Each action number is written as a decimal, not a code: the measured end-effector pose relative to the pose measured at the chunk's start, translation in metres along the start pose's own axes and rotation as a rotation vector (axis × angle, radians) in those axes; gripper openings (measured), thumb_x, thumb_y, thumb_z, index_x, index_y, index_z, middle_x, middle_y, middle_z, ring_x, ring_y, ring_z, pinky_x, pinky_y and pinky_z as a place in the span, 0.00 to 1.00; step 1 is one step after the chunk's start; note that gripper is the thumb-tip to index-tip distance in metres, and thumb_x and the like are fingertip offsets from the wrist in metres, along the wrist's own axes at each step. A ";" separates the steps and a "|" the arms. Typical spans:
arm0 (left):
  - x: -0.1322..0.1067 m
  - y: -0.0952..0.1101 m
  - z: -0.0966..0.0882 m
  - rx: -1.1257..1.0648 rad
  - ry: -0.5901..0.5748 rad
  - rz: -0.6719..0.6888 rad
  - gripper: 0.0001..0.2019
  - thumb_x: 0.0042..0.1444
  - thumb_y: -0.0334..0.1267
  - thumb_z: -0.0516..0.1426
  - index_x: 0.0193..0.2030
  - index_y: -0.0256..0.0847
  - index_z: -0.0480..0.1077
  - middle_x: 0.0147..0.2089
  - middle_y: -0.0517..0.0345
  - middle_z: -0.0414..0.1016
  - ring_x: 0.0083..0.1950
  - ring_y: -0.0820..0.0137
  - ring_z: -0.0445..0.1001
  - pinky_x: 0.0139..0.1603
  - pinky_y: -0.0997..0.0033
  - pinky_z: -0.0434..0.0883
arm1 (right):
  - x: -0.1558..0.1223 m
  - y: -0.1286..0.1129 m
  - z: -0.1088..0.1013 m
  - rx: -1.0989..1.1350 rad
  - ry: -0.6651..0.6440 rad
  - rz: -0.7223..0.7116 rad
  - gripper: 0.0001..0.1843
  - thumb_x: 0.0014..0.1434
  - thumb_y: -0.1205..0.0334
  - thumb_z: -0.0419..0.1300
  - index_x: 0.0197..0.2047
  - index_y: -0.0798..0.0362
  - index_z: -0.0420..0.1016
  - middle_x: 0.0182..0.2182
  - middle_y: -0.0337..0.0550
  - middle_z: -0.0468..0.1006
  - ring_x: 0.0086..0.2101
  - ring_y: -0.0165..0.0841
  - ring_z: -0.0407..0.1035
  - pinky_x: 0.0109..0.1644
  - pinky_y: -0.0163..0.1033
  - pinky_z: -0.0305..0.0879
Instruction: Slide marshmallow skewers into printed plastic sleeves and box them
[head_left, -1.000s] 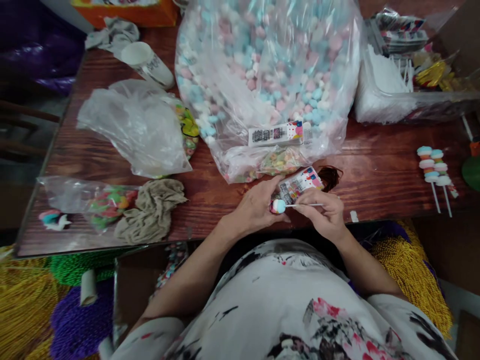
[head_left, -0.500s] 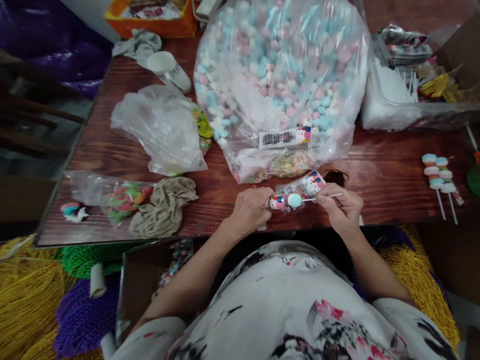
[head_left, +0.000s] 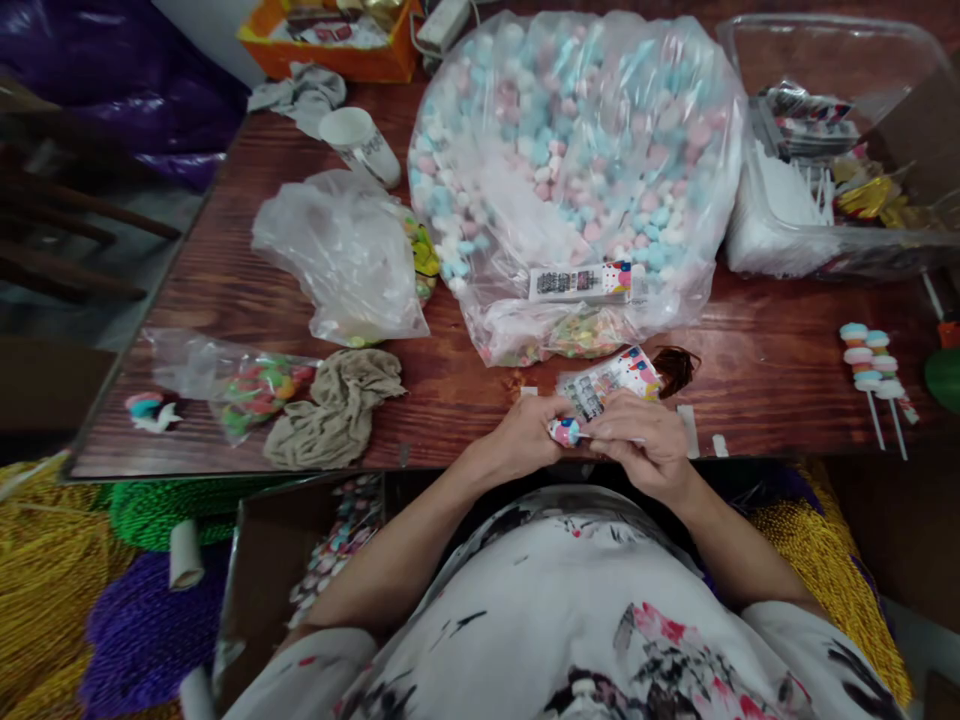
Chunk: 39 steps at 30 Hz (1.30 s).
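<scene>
My left hand [head_left: 527, 437] is closed around a small printed plastic wrapper [head_left: 562, 431], white with red, blue and pink. A marshmallow lollipop sits inside the wrapper, mostly hidden by fingers and print. The fingers of my right hand [head_left: 649, 440] pinch near the lollipop's white stick, close to the wrapper's mouth. Just beyond both hands, a stack of flat printed wrappers [head_left: 611, 378] lies on the table beside a bunch of brown twist ties [head_left: 675, 368]. Two finished-looking marshmallow skewers [head_left: 870, 355] lie at the right.
A big clear bag of pastel marshmallows [head_left: 577, 150] fills the back middle. Right of it stands a clear plastic tub [head_left: 780, 245] with white sticks. Leftward are a mug [head_left: 364, 145], a bag of gummy candies [head_left: 259, 390] and a crumpled cloth [head_left: 337, 410]. The table's edge is near my body.
My right hand has moved left, up against my left hand. The blue marshmallow, visible outside the wrapper before, is now mostly within it. Both hands sit slightly nearer my body.
</scene>
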<state>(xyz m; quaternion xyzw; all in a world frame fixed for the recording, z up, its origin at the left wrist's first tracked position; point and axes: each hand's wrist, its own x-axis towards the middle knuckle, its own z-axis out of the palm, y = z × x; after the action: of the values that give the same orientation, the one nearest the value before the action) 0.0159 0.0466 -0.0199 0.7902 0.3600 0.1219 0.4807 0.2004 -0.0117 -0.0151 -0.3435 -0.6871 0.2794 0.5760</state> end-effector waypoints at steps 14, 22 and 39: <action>-0.003 0.020 -0.020 -0.620 0.056 -0.105 0.16 0.52 0.48 0.64 0.34 0.35 0.76 0.28 0.56 0.75 0.28 0.72 0.70 0.31 0.72 0.68 | 0.018 0.015 0.001 0.256 0.042 0.358 0.06 0.57 0.59 0.65 0.31 0.50 0.79 0.27 0.37 0.73 0.30 0.28 0.68 0.35 0.37 0.67; 0.003 0.013 0.011 -0.675 0.547 -0.085 0.15 0.53 0.50 0.63 0.32 0.38 0.73 0.27 0.61 0.73 0.26 0.75 0.67 0.29 0.74 0.68 | 0.006 0.022 0.018 0.189 0.215 0.429 0.15 0.60 0.49 0.60 0.42 0.49 0.80 0.36 0.42 0.77 0.35 0.31 0.69 0.40 0.40 0.68; -0.007 0.013 0.021 -0.838 0.134 -0.202 0.21 0.60 0.56 0.55 0.42 0.37 0.71 0.25 0.65 0.64 0.21 0.80 0.58 0.20 0.80 0.59 | -0.010 0.017 0.034 -0.296 0.353 0.196 0.04 0.57 0.68 0.62 0.32 0.50 0.77 0.28 0.39 0.71 0.30 0.31 0.65 0.34 0.39 0.62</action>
<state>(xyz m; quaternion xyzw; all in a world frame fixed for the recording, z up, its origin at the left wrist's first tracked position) 0.0283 0.0245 -0.0181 0.4780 0.3855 0.2609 0.7448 0.1708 -0.0091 -0.0409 -0.5325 -0.5727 0.1658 0.6008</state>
